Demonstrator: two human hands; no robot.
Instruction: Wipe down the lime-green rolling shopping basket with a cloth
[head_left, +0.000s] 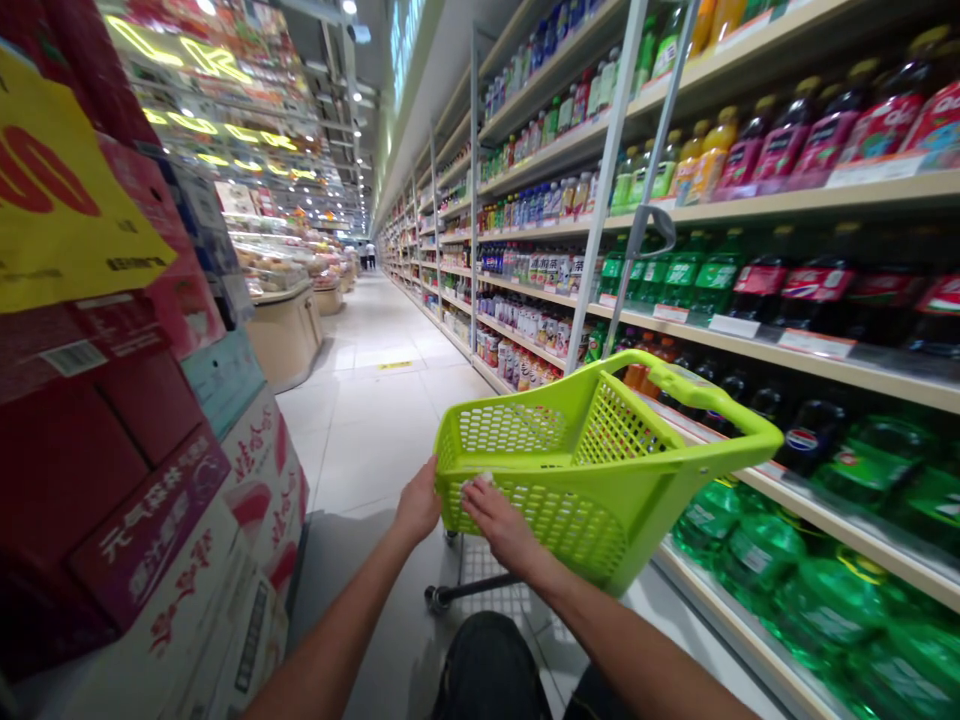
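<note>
A lime-green plastic shopping cart [645, 490] stands in front of me, with pierced basket walls and a handle at its right end. My left hand [418, 500] grips the corner at the cart's left end, with part of the fingers hidden behind it. My right hand [504, 528] presses a small crumpled white wipe [478, 482] against the near side wall, close to that corner. Most of the wipe is covered by the fingers. Inside the basket the visible floor holds nothing I can make out.
Shelves of drink bottles [787, 270] run along the right, with large green bottles [810, 590] at the bottom. Stacked cartons [142, 470] rise close on the left under a yellow sign [67, 190]. A tiled aisle [367, 400] stretches ahead past display counters [281, 335]; people stand far off.
</note>
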